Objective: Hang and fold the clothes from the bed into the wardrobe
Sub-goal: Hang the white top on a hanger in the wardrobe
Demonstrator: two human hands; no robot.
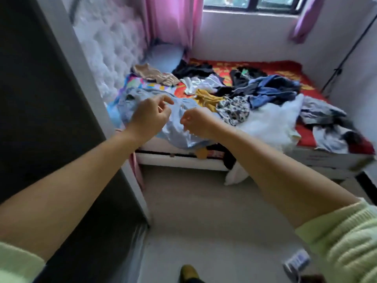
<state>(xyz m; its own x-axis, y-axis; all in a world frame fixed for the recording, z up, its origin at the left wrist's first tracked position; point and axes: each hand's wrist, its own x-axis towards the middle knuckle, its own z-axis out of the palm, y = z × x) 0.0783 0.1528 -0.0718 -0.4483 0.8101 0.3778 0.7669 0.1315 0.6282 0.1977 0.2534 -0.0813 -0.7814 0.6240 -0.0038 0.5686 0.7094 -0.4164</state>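
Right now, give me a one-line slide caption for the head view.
Both hands, left hand and right hand, reach toward a crumpled light-blue garment at the clothes-strewn bed's near edge.

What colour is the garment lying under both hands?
Light blue; the garment shows best in the head view.

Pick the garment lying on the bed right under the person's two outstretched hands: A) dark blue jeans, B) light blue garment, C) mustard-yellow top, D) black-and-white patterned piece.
B: both the left hand and the right hand are over the light blue garment at the bed's near edge.
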